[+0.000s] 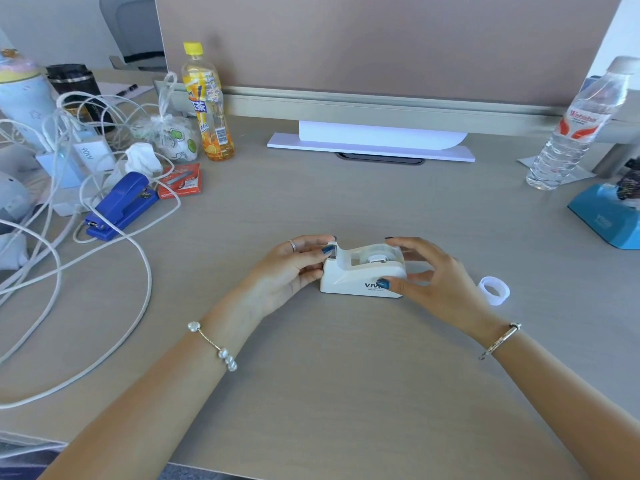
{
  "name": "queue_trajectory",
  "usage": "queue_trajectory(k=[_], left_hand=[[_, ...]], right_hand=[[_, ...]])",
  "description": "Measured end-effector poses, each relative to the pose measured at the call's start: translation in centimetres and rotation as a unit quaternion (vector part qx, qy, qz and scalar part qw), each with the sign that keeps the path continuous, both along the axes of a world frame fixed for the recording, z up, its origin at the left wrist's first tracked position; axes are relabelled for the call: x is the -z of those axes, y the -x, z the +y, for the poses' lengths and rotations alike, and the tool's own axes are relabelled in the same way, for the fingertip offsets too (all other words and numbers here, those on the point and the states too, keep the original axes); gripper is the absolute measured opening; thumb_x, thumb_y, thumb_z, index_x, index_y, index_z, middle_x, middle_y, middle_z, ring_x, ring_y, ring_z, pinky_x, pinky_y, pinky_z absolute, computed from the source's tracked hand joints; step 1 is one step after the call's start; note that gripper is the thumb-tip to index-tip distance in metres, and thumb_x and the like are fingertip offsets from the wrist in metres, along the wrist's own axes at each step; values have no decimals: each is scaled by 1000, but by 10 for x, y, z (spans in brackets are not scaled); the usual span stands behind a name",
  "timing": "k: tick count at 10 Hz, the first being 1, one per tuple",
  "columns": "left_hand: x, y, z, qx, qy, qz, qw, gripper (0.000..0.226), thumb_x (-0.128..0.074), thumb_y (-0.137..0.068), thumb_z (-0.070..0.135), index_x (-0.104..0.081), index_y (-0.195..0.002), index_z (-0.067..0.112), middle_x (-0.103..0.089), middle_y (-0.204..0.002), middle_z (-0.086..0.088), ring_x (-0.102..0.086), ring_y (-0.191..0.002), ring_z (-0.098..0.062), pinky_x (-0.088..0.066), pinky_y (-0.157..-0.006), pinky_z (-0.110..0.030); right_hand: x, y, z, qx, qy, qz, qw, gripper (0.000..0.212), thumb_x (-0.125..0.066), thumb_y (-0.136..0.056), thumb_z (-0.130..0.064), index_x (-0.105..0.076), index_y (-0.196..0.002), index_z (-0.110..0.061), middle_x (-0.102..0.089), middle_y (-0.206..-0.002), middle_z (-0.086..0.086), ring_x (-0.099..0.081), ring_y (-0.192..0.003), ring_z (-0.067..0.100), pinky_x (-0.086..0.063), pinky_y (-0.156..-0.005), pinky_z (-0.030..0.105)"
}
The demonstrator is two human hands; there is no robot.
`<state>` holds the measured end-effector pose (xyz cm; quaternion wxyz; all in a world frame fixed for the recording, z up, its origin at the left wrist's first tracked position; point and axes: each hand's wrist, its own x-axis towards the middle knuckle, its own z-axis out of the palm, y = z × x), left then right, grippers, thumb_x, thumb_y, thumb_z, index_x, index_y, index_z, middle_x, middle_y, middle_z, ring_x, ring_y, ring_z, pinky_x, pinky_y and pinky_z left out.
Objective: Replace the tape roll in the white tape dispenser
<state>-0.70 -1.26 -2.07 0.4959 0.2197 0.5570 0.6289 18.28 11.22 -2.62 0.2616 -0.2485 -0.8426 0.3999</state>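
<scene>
The white tape dispenser stands on the grey desk in the middle of the view, its cutter end pointing left. A clear tape roll sits in its cradle on a white hub. My left hand grips the cutter end, thumb on top. My right hand wraps the rear end, thumb on the front side over the logo and fingers behind the roll. A second, nearly bare clear tape ring lies on the desk just right of my right hand.
Tangled white cables, a blue stapler and a red staple box crowd the left. An orange drink bottle stands behind them. A monitor base is at the back, a water bottle and blue box at the right.
</scene>
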Motion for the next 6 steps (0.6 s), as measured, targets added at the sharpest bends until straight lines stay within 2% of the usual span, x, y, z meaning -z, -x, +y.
queue_trajectory(k=[1,2,3,4,5,6], left_hand=[[1,1,1,4,1,10,1000,17,-58,-87,6,-69,-97,13,-66,-80,0,-53,-64,-10,-50,-56,-13],[4,4,1,-1,2,-9,1000,18,-58,-88,16,-70,-102,12,-68,-88,1,-53,-67,-11,-51,-58,-14],[9,5,1,-4,-14,-9,1000,19,-56,-89,12,-69,-104,11,-66,-92,-2,-53,-69,-13,-51,-58,-14],[9,3,2,-2,-14,10,1000,18,-54,-89,8,-69,-98,14,-64,-87,-5,-53,-65,-12,-48,-55,-13],[5,0,4,-19,0,38,999,17,-54,-89,9,-69,-92,17,-63,-86,-6,-53,-63,-12,-46,-55,-15],[1,0,6,-70,35,164,983,14,-56,-88,14,-69,-91,18,-62,-92,-2,-54,-80,-13,-46,-72,-22]], right_hand=[[0,-1,-2,5,3,1,1000,50,-77,-71,-19,-56,-114,-34,-60,-113,-10,-52,-101,-14,-45,-69,1],[-2,-5,-3,4,13,-15,1000,55,-74,-74,-25,-50,-122,-38,-56,-115,-18,-51,-101,-19,-43,-74,0],[-17,-14,-1,8,18,-7,1000,61,-68,-73,-42,-43,-128,-40,-51,-130,-20,-47,-119,-8,-45,-92,15],[-43,-26,1,15,13,38,999,61,-61,-70,-47,-45,-128,-38,-54,-130,-17,-49,-121,-2,-45,-94,25],[-57,-30,3,17,4,57,998,55,-61,-72,-42,-49,-125,-34,-57,-127,-16,-51,-118,-4,-46,-94,25],[-55,-27,0,25,14,29,999,47,-63,-74,-42,-54,-120,-35,-57,-121,-23,-53,-116,-3,-47,-94,23]])
